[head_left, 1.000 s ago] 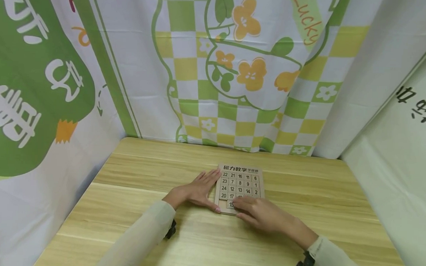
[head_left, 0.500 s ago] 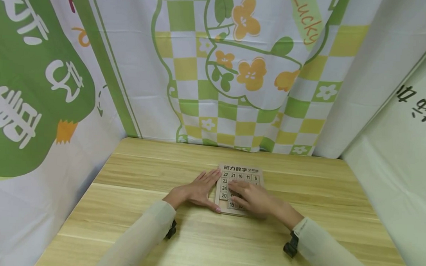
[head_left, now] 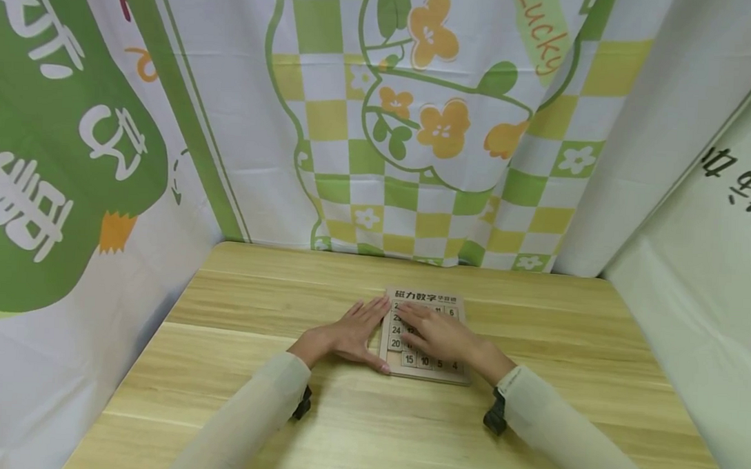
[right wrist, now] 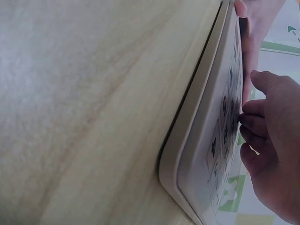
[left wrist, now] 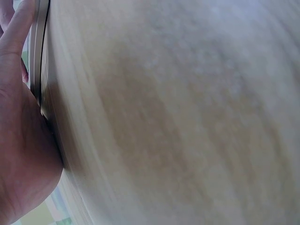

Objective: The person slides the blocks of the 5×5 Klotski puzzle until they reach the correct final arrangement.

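Note:
A wooden number sliding puzzle (head_left: 460,377) lies flat on the table, with Chinese lettering along its far edge. Tiles 15 (head_left: 410,360), 10, 5 and 4 show in its near row, and the near left corner holds a vacant slot. My left hand (head_left: 351,335) rests along the left edge, fingers and thumb spread, the thumb at the near corner. Over the upper middle tiles is my right hand (head_left: 439,333), its fingertips touching near the top left and hiding several numbers. From the right wrist view, the fingers (right wrist: 253,124) bend slightly onto the tile faces.
The puzzle sits near the middle of a light wood-grain table (head_left: 255,292). A checked, flowered curtain (head_left: 426,215) hangs behind the far edge, and printed white cloths hang at both sides. Each wrist wears a black strap device (head_left: 495,415).
My right hand has moved from the near row up and left across the tiles toward the top row, uncovering the near row's numbers. The left hand stays at the edge.

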`<state>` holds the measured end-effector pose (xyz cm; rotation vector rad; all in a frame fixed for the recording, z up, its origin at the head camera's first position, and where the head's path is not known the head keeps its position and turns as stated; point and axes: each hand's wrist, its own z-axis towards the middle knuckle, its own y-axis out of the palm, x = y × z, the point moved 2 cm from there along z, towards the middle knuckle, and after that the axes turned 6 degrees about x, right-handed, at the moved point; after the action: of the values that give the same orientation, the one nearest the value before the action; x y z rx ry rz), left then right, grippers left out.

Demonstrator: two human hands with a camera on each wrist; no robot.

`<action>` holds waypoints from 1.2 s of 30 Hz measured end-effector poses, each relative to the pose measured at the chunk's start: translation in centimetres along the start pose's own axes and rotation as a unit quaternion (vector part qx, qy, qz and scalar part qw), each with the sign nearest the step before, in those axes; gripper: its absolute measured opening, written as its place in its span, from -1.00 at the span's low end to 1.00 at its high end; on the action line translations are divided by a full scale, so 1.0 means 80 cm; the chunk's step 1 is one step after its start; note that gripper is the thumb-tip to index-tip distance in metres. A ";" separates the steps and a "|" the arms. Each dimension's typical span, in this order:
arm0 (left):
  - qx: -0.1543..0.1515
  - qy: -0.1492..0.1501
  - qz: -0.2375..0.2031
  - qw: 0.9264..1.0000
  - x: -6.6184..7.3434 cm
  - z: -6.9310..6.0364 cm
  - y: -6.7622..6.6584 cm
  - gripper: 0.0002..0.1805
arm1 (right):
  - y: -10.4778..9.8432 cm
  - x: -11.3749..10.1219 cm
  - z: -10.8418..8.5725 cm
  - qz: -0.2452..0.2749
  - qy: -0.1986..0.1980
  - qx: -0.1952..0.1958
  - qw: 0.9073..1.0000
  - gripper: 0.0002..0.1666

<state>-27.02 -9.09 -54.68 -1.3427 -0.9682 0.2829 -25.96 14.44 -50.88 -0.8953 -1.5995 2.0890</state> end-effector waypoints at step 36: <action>-0.005 -0.004 0.017 1.000 0.007 -0.002 -0.005 0.53 | -0.001 -0.020 -0.024 0.019 0.009 -0.009 1.000 -0.32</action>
<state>-26.71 -8.94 -54.09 -1.3684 -0.9562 0.3104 -23.48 14.88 -50.68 -0.9550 -1.6068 2.0893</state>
